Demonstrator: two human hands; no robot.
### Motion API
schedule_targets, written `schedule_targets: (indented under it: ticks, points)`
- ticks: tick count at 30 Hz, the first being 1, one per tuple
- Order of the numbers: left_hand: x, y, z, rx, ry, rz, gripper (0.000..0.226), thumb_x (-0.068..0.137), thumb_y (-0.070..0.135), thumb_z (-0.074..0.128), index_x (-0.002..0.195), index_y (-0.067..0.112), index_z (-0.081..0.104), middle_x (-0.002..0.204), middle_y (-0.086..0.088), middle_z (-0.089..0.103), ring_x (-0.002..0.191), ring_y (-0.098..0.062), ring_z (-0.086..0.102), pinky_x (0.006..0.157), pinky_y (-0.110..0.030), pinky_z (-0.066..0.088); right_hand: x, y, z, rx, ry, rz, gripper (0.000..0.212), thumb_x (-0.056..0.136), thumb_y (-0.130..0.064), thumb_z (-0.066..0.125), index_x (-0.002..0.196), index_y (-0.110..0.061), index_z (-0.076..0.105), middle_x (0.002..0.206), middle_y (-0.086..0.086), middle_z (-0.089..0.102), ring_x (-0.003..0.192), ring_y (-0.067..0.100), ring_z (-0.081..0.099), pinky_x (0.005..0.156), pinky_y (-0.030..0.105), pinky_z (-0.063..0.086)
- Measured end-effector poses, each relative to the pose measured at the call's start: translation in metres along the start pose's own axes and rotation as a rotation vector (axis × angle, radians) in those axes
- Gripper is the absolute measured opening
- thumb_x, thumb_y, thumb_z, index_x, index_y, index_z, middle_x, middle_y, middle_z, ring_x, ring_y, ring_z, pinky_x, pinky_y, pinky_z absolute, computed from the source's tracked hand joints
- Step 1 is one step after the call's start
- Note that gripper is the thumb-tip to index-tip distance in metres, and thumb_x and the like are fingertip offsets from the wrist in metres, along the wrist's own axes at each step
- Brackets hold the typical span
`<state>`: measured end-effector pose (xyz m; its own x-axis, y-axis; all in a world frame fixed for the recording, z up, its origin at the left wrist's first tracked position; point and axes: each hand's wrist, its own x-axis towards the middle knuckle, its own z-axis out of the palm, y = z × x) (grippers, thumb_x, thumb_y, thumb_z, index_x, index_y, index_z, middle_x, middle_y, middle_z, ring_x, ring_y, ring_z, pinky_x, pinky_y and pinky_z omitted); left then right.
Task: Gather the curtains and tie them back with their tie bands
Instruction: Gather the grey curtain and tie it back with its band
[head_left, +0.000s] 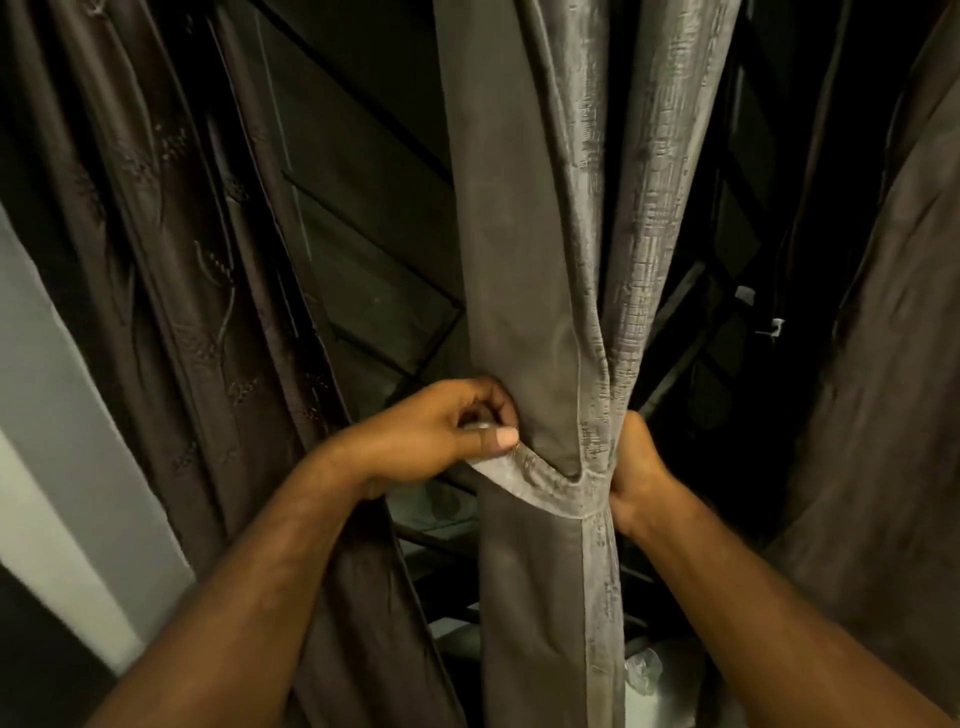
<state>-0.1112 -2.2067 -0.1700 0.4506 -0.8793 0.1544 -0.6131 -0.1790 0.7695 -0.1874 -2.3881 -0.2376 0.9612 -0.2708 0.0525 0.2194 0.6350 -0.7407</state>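
Grey curtain (519, 260) was gathered centrally, crossed by its tie band (540, 475), pinched at nine o'clock by the left hand (441, 431) while the curtain was gripped at three o'clock by the right hand (636, 467); the band was judged best kept taut.

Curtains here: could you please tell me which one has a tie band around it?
The middle grey textured curtain, cinched by a fabric band; the dark embroidered curtain on the left and the plain brown curtain on the right hang loose.
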Motion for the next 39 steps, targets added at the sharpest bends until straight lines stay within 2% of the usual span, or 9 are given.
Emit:
schedule_targets:
  ticks: [3,15,18,21,26,30,31,34,39]
  points:
    - [0.011,-0.007,0.017,-0.037,0.103,0.04,0.017,0.087,0.002,0.07,0.092,0.015,0.06,0.095,-0.008,0.062,0.093,-0.015,0.059,0.087,-0.035,0.049,-0.002,0.004,0.005,-0.044,-0.012,-0.002,0.028,0.084,-0.023,0.057,0.073,-0.006,0.076,0.08,0.016,0.067,0.077,0.026,0.065,0.081,0.038,0.053]
    - [0.035,-0.007,0.032,-0.038,0.474,0.122,0.031,0.068,-0.006,0.079,0.072,0.021,0.064,0.082,-0.004,0.065,0.079,-0.024,0.067,0.069,-0.041,0.058,-0.029,0.004,0.015,0.012,-0.109,-0.106,0.01,0.06,-0.021,0.072,0.055,-0.012,0.071,0.054,0.006,0.06,0.047,0.015,0.057,0.05,0.025,0.05]
    - [0.037,-0.008,0.032,-0.13,0.611,0.089,0.035,0.064,-0.008,0.077,0.077,0.016,0.056,0.075,-0.002,0.057,0.075,-0.019,0.055,0.07,-0.035,0.049,-0.024,0.012,0.003,0.072,-0.061,-0.135,0.025,0.085,-0.016,0.053,0.072,-0.007,0.072,0.059,0.009,0.064,0.048,0.018,0.061,0.049,0.026,0.054]
    - [0.042,-0.004,0.049,-0.061,0.688,0.111,0.018,0.075,-0.016,0.065,0.086,-0.004,0.056,0.075,-0.013,0.053,0.066,-0.003,0.052,0.063,-0.017,0.046,-0.022,0.015,0.001,0.051,-0.02,-0.178,0.037,0.078,-0.019,0.056,0.109,-0.001,0.064,0.076,0.014,0.068,0.06,0.023,0.064,0.059,0.032,0.056]
    - [0.042,-0.003,0.09,0.065,0.94,0.067,0.013,0.087,-0.004,0.048,0.092,0.003,0.058,0.079,-0.002,0.055,0.075,0.008,0.054,0.071,-0.009,0.045,-0.018,0.02,0.003,0.031,0.049,-0.174,0.083,0.052,-0.03,0.085,0.124,-0.001,0.057,0.088,0.015,0.068,0.075,0.025,0.066,0.072,0.034,0.057]
    - [0.044,-0.001,0.099,-0.026,1.106,0.078,0.013,0.089,0.017,0.046,0.094,0.02,0.058,0.099,-0.006,0.061,0.096,-0.02,0.056,0.084,-0.039,0.048,-0.026,0.014,0.002,0.066,0.052,-0.139,0.032,0.069,-0.019,0.061,0.092,0.001,0.065,0.065,0.007,0.069,0.054,0.016,0.067,0.052,0.023,0.055]
    - [0.049,0.001,0.101,-0.114,1.039,0.047,0.016,0.093,0.015,0.046,0.088,0.016,0.062,0.09,-0.006,0.063,0.087,-0.021,0.059,0.079,-0.038,0.048,-0.028,0.01,0.002,0.064,0.054,-0.118,0.017,0.073,-0.015,0.058,0.078,-0.003,0.069,0.058,0.006,0.066,0.048,0.014,0.065,0.047,0.021,0.053]
    - [0.051,0.006,0.107,-0.177,0.852,0.061,0.016,0.093,0.007,0.05,0.088,0.004,0.065,0.082,-0.012,0.068,0.078,-0.021,0.063,0.071,-0.03,0.053,-0.029,0.006,0.0,0.043,0.064,-0.123,0.052,0.094,-0.004,0.044,0.048,-0.013,0.066,0.046,0.002,0.059,0.038,0.01,0.058,0.041,0.017,0.047]
    - [0.041,0.016,0.111,-0.273,0.726,0.068,0.024,0.097,0.01,0.053,0.093,0.027,0.069,0.087,0.012,0.075,0.083,-0.001,0.07,0.075,-0.02,0.053,-0.029,0.001,-0.004,0.06,0.053,-0.182,0.013,0.083,-0.005,0.056,0.076,-0.006,0.067,0.06,0.009,0.066,0.051,0.018,0.062,0.053,0.025,0.053]
